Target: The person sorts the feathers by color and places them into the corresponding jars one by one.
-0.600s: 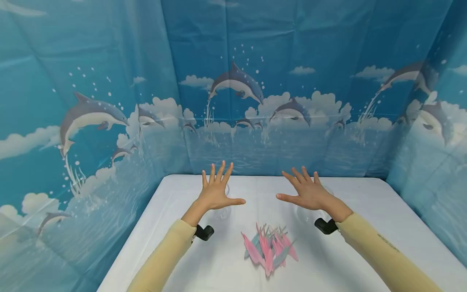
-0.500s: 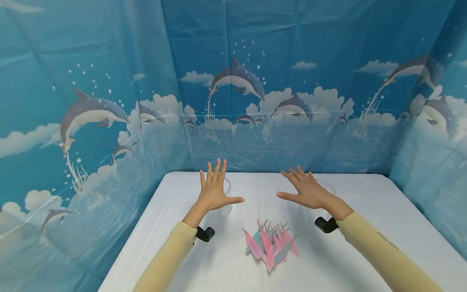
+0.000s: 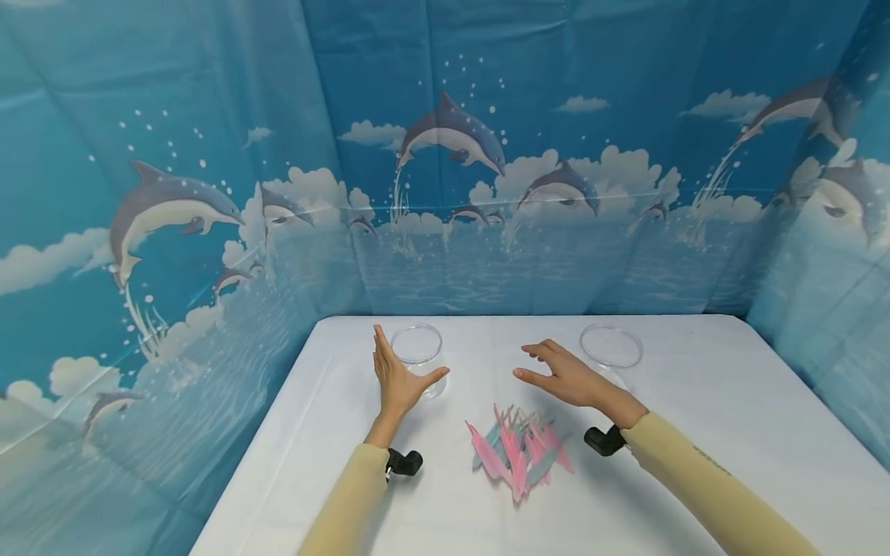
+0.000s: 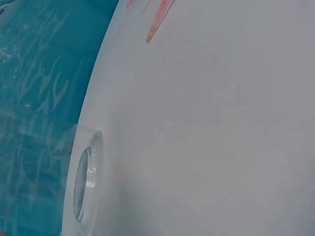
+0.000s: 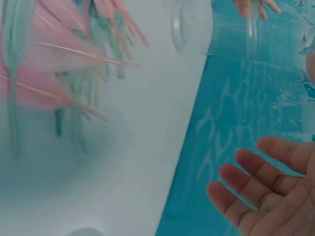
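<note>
Pink and grey-blue feathers (image 3: 518,455) lie in a pile on the white table, their quills pointing away from me. My left hand (image 3: 399,386) hovers beside the left clear jar (image 3: 433,382), thumb spread toward it; I cannot tell whether they touch. A clear jar base (image 4: 96,182) shows in the left wrist view. Before the right clear jar (image 3: 612,364), which it partly hides, hangs my right hand (image 3: 573,378) with nothing in it. Its loosely bent fingers (image 5: 256,177) show in the right wrist view, near the blurred feathers (image 5: 59,54).
A white cloth covers the table (image 3: 334,494). Blue curtains (image 3: 487,270) with printed dolphins enclose its far and side edges. Black wrist cameras (image 3: 405,463) sit below both hands.
Both hands have come lower, and their spread fingers have drawn together. The left hand has turned sideways by its jar. Both jars show more clearly. The feathers stay in their pile.
</note>
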The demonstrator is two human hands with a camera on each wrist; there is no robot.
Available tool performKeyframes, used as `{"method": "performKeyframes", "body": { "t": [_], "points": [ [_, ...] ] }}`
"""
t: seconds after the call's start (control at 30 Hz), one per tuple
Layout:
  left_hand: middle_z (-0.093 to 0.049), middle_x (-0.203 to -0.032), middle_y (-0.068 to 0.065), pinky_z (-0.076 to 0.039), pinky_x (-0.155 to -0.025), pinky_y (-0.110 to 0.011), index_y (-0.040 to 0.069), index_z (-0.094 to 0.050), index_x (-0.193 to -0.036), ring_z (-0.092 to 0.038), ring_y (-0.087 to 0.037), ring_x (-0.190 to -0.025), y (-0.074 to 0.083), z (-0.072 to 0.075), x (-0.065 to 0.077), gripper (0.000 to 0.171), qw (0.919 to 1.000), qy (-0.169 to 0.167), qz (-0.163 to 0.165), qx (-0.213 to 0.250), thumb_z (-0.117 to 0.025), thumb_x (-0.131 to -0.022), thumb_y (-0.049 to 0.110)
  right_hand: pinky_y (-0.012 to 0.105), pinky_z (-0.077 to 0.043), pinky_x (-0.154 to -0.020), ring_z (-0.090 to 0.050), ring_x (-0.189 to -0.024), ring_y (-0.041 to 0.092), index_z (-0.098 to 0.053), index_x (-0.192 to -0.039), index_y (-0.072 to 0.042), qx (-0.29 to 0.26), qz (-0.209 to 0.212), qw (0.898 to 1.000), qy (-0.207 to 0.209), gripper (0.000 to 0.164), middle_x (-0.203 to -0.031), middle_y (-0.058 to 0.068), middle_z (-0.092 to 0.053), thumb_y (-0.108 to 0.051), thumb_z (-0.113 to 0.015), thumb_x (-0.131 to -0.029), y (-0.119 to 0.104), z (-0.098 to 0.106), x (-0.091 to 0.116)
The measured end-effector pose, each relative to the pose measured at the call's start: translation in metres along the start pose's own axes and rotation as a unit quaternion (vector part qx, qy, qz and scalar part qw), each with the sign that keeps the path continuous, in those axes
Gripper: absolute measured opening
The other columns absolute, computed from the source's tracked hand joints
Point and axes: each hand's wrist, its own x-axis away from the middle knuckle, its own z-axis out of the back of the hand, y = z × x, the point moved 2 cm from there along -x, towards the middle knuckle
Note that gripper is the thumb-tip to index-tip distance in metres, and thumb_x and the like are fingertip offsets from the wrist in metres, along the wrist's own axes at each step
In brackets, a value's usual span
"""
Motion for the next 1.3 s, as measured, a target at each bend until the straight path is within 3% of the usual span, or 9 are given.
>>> {"method": "performKeyframes", "body": {
  "t": [0.2,0.43,0.77,0.83,1.0,1.13,1.3],
  "points": [
    [0.008,-0.157,-0.001,-0.013,-0.105,-0.062,0.021,0.016,-0.150,-0.002,-0.027,-0.142,-0.007,-0.010,0.001,0.142,0.9975,0.008,0.030,0.063,-0.090,-0.058,0.041,0.035,-0.044,-0.067,-0.049,-0.081,0.019,-0.059,-0.123,0.002,-0.014,-0.008,1.000,0.000,0.058,-0.095,0.006,-0.052,-0.046,-0.058,-0.092,0.014,-0.016,-0.002],
    [-0.002,-0.157,-0.008,-0.020,-0.106,-0.057,0.024,0.018,-0.149,-0.012,-0.027,-0.141,-0.016,-0.017,0.005,0.143,0.9939,0.005,0.053,0.096,-0.091,-0.059,0.037,0.029,-0.037,-0.053,-0.041,-0.061,0.014,-0.070,-0.101,0.000,-0.017,0.007,1.000,0.009,0.039,-0.076,0.000,-0.048,-0.036,-0.067,-0.088,0.026,-0.037,0.001],
    [-0.001,-0.156,-0.016,-0.022,-0.105,-0.058,0.020,0.014,-0.151,-0.013,-0.035,-0.140,-0.025,-0.025,0.016,0.137,0.9876,-0.011,0.084,0.132,-0.090,-0.063,0.030,0.028,-0.040,-0.050,-0.047,-0.055,0.010,-0.073,-0.082,-0.015,0.002,-0.041,0.999,-0.008,0.025,-0.074,-0.007,-0.057,-0.039,-0.074,-0.080,0.033,-0.055,0.007],
    [-0.008,-0.154,-0.020,-0.023,-0.105,-0.057,0.019,0.010,-0.151,-0.018,-0.036,-0.138,-0.027,-0.026,0.016,0.135,0.9874,-0.004,0.082,0.135,-0.091,-0.062,0.028,0.028,-0.041,-0.051,-0.048,-0.056,0.009,-0.073,-0.081,-0.017,0.011,-0.045,0.999,-0.013,0.024,-0.075,-0.009,-0.060,-0.041,-0.075,-0.079,0.032,-0.057,0.006],
    [-0.028,-0.145,-0.025,-0.026,-0.104,-0.055,0.012,-0.003,-0.151,-0.029,-0.039,-0.133,-0.029,-0.026,0.018,0.123,0.9882,-0.006,0.073,0.134,-0.090,-0.064,0.026,0.028,-0.038,-0.047,-0.046,-0.052,0.008,-0.074,-0.076,-0.018,0.017,-0.045,0.999,-0.015,0.019,-0.066,-0.011,-0.061,-0.036,-0.075,-0.080,0.032,-0.061,0.004],
    [-0.030,-0.143,-0.020,-0.028,-0.104,-0.054,0.010,-0.011,-0.148,-0.031,-0.038,-0.132,-0.030,-0.026,0.019,0.114,0.9892,-0.014,0.084,0.120,-0.088,-0.067,0.029,0.025,-0.032,-0.045,-0.041,-0.048,0.007,-0.074,-0.071,-0.017,0.017,-0.058,0.998,-0.014,0.016,-0.059,-0.010,-0.059,-0.030,-0.075,-0.081,0.030,-0.061,0.004],
    [-0.030,-0.143,-0.020,-0.028,-0.103,-0.054,0.009,-0.014,-0.147,-0.031,-0.038,-0.131,-0.031,-0.026,0.018,0.109,0.9904,-0.009,0.075,0.116,-0.087,-0.068,0.032,0.025,-0.031,-0.044,-0.040,-0.047,0.008,-0.073,-0.070,-0.016,0.024,-0.067,0.997,-0.007,0.016,-0.056,-0.009,-0.056,-0.027,-0.075,-0.081,0.027,-0.058,0.001]
  ]
}}
